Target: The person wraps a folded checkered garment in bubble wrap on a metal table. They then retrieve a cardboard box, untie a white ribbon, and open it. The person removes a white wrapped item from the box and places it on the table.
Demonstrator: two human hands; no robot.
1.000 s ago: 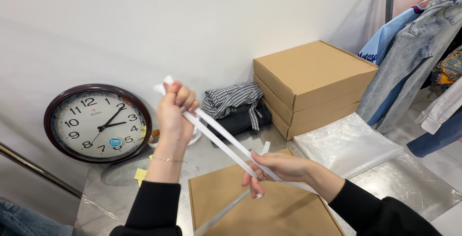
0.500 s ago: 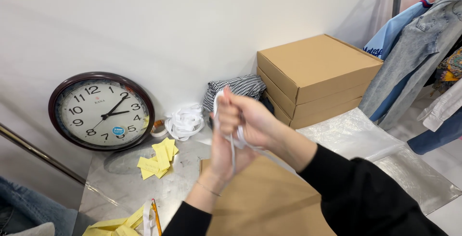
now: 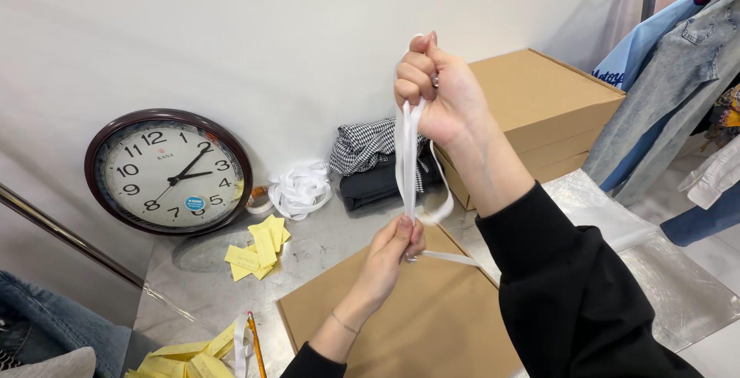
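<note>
Head view. White ribbon is held taut and near vertical at centre frame, folded into several layers. Right hand is raised at upper centre, fingers curled shut around the ribbon's top end, thumb pressed against the forefinger. Left hand is seen just below centre, fingers pinched together on the ribbon's lower end; a loose tail is trailed from it to the right across the flat cardboard box at lower centre. A loop of the ribbon is seen bowed out to the right between the two hands. Both arms are covered by black sleeves.

Metal tabletop is noted beneath. Round wall clock is leaned against the white wall at left. Yellow paper slips are scattered just right of the clock; a second pile is at the lower left edge beside a pencil. A heap of white ribbon and folded checked fabric are placed against the wall. A closed cardboard box is at upper right, with denim garments hung at the far right.
</note>
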